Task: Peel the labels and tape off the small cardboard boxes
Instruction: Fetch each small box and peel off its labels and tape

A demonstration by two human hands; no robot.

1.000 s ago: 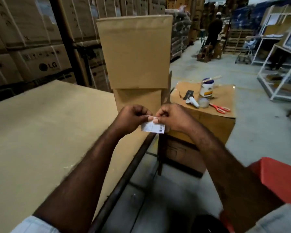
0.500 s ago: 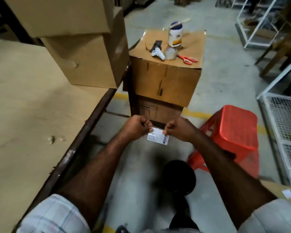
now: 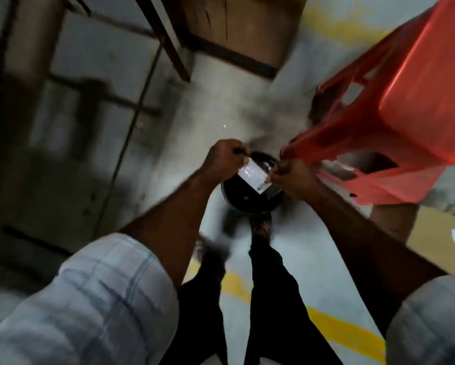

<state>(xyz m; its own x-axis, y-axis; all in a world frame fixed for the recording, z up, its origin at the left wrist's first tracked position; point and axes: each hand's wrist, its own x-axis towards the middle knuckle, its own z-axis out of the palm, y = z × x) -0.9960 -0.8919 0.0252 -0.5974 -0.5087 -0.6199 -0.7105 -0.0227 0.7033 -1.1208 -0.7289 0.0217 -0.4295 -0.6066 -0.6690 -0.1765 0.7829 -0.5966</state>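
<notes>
White label (image 3: 252, 175), pinched by left hand (image 3: 222, 159) and right hand (image 3: 292, 177), now hangs above the black round container (image 3: 247, 205).

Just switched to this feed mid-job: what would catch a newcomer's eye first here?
The white label, pinched at opposite ends by the left hand and the right hand, sits mid-frame in front of a round black container on the floor. A bright red plastic stool fills the upper right. A yellow floor line crosses the bottom.
</notes>
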